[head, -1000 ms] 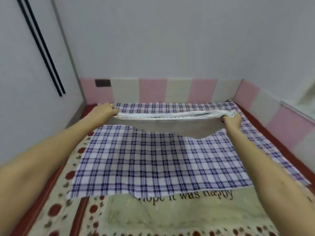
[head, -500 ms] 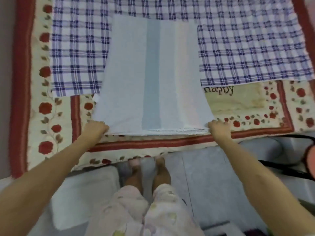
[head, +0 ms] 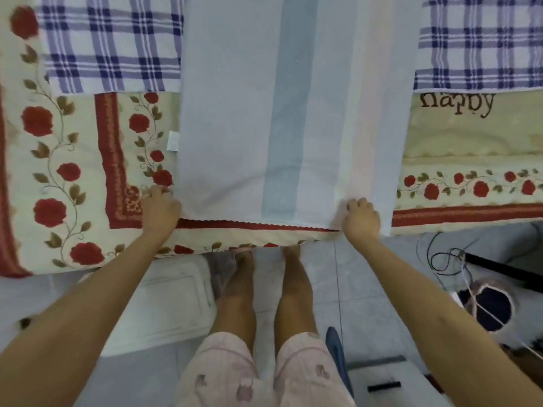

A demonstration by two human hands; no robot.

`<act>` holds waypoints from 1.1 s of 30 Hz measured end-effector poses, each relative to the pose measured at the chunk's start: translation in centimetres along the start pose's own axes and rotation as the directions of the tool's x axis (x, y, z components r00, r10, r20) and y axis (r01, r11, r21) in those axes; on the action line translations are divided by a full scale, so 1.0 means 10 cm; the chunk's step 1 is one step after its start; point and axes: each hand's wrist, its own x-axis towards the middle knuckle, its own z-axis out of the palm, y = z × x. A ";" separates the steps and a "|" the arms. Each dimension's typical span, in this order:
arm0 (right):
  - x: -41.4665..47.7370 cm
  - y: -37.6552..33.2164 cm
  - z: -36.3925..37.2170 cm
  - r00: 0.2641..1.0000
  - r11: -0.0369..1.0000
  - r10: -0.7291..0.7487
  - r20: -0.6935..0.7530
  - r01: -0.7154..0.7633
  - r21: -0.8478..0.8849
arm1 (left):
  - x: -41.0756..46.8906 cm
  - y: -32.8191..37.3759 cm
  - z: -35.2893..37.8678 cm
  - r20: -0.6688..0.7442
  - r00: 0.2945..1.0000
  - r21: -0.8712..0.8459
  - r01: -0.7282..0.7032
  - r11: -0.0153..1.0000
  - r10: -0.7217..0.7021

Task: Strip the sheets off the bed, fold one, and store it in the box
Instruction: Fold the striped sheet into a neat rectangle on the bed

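The near corners of the pale folded sheet (head: 235,127), marked by one blue-grey stripe, are clamped in the curled fingers of the left hand (head: 160,210) and right hand (head: 361,217), its long axis laid straight away from them across the floral quilt (head: 73,177) and plaid sheet (head: 111,48), no longer raised as a second earlier.

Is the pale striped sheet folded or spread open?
Folded, laid flat as a strip: the striped sheet is much narrower than the plaid sheet beneath; left hand and right hand grip its near corners.
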 end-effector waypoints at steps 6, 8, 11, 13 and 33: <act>0.29 -1.25 0.19 0.809 0.825 -0.551 -0.203 0.565 0.013 | 0.48 0.01 0.33 0.115 0.982 -0.249 0.173 0.953 -0.148; 0.37 -1.60 0.29 0.742 0.743 -0.667 -0.067 0.654 -0.144 | 0.55 -0.01 0.46 0.107 0.985 -0.229 0.158 0.961 -0.136; 0.45 -1.68 0.58 0.674 0.647 -0.738 0.013 0.713 -0.271 | 0.59 -0.11 0.60 0.073 0.997 -0.216 0.037 0.976 -0.022; 0.44 -1.37 0.80 0.719 0.675 -0.694 0.031 0.666 -0.318 | 0.58 -0.22 0.64 0.039 0.999 -0.239 0.015 0.971 -0.005; 0.83 -0.40 0.77 0.870 0.886 -0.458 -0.182 0.429 -0.178 | -0.15 -0.36 1.05 0.516 0.747 0.533 -0.663 0.526 0.420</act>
